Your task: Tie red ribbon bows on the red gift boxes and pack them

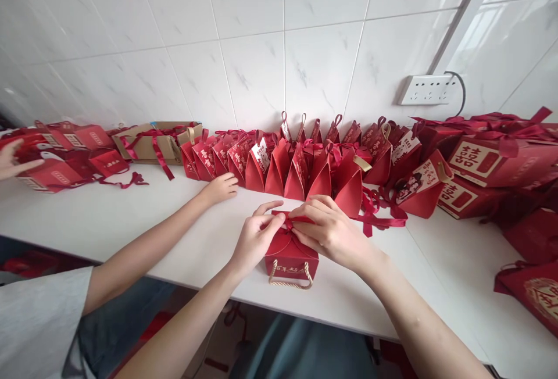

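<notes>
A small red gift box [291, 268] with gold lettering stands on the white table in front of me, its twisted gold rope handle [291, 283] hanging down the near side. At the top of the box, my left hand [257, 236] pinches the red ribbon [288, 225] between thumb and finger. From the other side, my right hand [329, 231] has its fingers closed on the ribbon and partly covers the lid. The exact form of the knot is hidden by my fingers.
Rows of red triangular boxes [297, 172] line the wall behind. Larger red boxes [483, 161] are stacked at right, with loose ribbon [383, 219] beside them. A co-worker's hand [221, 188] rests on the table [192, 222] to my left, near a cardboard box [152, 143].
</notes>
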### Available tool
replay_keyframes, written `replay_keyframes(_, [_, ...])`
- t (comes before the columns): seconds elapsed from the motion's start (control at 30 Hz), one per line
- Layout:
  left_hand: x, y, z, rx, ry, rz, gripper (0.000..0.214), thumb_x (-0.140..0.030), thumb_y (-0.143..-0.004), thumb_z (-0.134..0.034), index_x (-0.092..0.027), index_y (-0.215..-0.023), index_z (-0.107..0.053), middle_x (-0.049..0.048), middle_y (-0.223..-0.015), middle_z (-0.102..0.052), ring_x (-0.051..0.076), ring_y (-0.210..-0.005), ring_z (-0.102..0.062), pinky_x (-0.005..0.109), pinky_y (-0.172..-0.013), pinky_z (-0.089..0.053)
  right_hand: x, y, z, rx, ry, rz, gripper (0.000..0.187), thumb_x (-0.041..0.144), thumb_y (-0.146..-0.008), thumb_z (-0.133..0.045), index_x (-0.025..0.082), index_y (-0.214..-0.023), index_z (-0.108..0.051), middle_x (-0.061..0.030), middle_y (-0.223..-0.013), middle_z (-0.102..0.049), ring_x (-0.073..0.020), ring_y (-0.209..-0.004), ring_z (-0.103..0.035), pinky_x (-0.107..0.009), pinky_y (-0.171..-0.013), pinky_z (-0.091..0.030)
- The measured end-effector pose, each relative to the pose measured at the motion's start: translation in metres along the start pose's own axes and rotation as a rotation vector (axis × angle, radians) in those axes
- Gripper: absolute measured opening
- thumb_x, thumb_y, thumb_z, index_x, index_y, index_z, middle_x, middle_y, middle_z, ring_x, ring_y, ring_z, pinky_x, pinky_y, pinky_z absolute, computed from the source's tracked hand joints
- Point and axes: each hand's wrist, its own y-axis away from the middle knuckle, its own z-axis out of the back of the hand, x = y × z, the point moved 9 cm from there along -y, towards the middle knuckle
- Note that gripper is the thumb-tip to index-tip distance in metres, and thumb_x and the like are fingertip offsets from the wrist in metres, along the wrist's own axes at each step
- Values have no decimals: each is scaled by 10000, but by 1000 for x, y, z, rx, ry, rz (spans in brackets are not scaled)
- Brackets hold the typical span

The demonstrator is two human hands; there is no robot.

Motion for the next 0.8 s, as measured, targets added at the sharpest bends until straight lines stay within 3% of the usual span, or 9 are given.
replay_keyframes(0.23, [-5,0,4,13,-101,-19,332,-405,-867,-501,-201,-668,-672,35,-1238,-562,219,-1147,-534,305,-972,-391,-5,2,4,-5,-53,-11,188,161,-912,-500,165,-876,-684,-77,-977,-678,-174,-829,-581,-349,-769,-443])
replay_keyframes(0.47, [-27,8,17,-168,-397,-131,208,-355,-825,-534,-212,-724,-647,49,-962,-575,212,-983,-532,340,-876,-425,-10,3,7,-9,-41,-50,201,187,-918,-497,170,-889,-695,-96,-964,-672,-178,-822,-601,-338,-715,-452])
replay_keyframes(0.63, [-38,11,10,-140,-460,-164,161,-331,-819,-540,-205,-731,-588,37,-855,-568,206,-897,-527,361,-846,-411,-9,3,6,-20,-73,-50,192,178,-902,-516,152,-855,-700,-101,-931,-671,-181,-804,-607,-335,-695,-472])
replay_keyframes(0.8, [-35,12,7,-104,-454,-133,171,-318,-816,-542,-199,-694,-547,24,-763,-541,192,-803,-530,329,-760,-432,-13,3,6,-11,-77,-83,189,179,-894,-513,169,-869,-699,-101,-945,-668,-186,-791,-612,-356,-710,-487])
